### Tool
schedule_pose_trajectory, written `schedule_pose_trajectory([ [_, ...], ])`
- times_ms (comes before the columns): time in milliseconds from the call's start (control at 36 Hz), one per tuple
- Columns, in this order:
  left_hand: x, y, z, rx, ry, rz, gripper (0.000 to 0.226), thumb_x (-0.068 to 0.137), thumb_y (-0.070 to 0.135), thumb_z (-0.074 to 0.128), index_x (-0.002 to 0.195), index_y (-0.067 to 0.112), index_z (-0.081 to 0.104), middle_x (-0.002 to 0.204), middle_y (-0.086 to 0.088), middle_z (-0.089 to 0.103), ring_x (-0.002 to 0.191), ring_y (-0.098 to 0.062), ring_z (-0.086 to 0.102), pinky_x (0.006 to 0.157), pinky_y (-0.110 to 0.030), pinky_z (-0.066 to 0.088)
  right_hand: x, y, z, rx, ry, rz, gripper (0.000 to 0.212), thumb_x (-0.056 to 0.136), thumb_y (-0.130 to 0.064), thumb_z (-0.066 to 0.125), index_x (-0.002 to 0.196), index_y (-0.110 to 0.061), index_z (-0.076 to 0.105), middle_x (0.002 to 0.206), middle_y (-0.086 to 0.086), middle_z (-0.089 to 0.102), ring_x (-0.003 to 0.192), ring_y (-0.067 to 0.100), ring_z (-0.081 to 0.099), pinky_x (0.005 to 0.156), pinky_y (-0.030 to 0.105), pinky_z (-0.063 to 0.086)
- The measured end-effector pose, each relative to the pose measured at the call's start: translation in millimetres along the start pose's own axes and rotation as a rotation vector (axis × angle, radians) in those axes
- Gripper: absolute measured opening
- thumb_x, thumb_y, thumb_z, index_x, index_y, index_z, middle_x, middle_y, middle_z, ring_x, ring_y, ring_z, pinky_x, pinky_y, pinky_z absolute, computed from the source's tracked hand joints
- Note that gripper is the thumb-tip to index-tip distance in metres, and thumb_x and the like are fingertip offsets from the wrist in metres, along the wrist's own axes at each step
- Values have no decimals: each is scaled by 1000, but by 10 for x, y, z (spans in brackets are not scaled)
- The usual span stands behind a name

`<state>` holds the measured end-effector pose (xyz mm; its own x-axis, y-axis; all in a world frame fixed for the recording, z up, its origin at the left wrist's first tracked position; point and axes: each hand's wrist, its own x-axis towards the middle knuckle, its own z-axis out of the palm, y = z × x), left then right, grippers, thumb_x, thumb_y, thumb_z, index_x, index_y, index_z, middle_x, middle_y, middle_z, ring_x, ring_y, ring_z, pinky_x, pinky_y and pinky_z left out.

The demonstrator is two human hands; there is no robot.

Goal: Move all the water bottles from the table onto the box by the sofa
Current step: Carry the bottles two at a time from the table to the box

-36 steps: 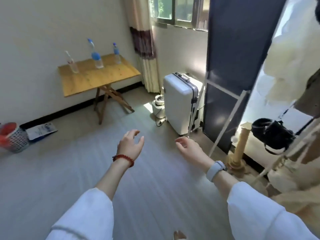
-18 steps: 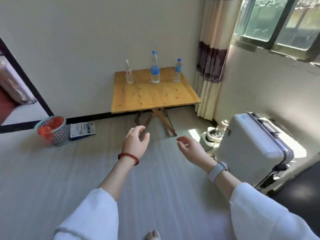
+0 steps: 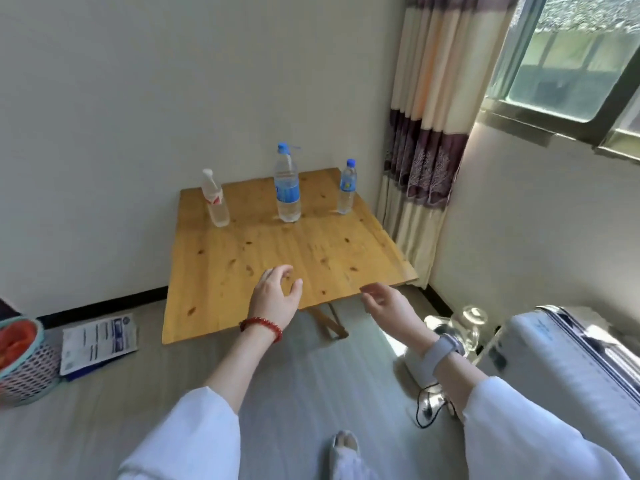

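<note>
Three water bottles stand upright along the far side of a wooden folding table [image 3: 311,258] against the wall. On the left is a bottle with a white cap and red label [image 3: 215,199]. A tall bottle with a blue label [image 3: 287,184] is in the middle. A small blue-capped bottle [image 3: 347,187] is on the right. My left hand [image 3: 277,296], with a red bead bracelet, hovers over the table's near edge, fingers relaxed, holding nothing. My right hand [image 3: 388,303], with a grey watch on its wrist, floats just off the near right corner, also empty. The box and sofa are out of view.
A white suitcase [image 3: 568,368] stands on the floor at the right, with a glass appliance [image 3: 464,327] and cable beside it. A mesh basket [image 3: 24,358] and a paper booklet [image 3: 98,341] lie at the left by the wall. A curtain [image 3: 426,133] hangs right of the table.
The view has swung left and closed in on the table. Both hands, still empty, are now at its near edge instead of over the open floor.
</note>
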<state>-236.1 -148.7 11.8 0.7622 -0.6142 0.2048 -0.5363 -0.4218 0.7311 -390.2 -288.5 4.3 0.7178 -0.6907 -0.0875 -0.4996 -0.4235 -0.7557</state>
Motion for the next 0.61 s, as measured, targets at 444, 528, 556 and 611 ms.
schedule_pose_trajectory([
  [444, 3158, -522, 1217, 22, -115, -106, 30, 88, 26, 54, 116, 16, 54, 118, -4, 56, 107, -18, 53, 84, -21, 38, 3739, 282, -45, 82, 81, 154, 49, 90, -35, 51, 133, -14, 37, 130, 10, 50, 109, 22, 54, 83, 34, 49],
  [528, 3596, -659, 1467, 25, -143, -118, 30, 87, 26, 54, 116, 16, 53, 119, -4, 56, 111, -20, 52, 88, -24, 40, 4398, 359, -51, 65, 134, 171, 62, 87, -38, 56, 136, -10, 31, 138, 12, 44, 122, 25, 47, 94, 36, 43],
  [556, 3740, -709, 1544, 25, -154, -116, 30, 87, 25, 54, 116, 16, 53, 120, -4, 56, 112, -21, 51, 91, -27, 41, 4626, 377, -59, 74, 151, 173, 67, 86, -38, 58, 138, -9, 28, 140, 13, 40, 126, 25, 44, 99, 37, 41],
  [611, 4007, -811, 1671, 36, -178, -120, 32, 88, 25, 53, 117, 14, 53, 122, -5, 55, 115, -22, 50, 96, -33, 43, 5048, 411, -55, 116, 189, 187, 77, 83, -36, 62, 141, -6, 22, 145, 15, 33, 133, 26, 34, 107, 37, 34],
])
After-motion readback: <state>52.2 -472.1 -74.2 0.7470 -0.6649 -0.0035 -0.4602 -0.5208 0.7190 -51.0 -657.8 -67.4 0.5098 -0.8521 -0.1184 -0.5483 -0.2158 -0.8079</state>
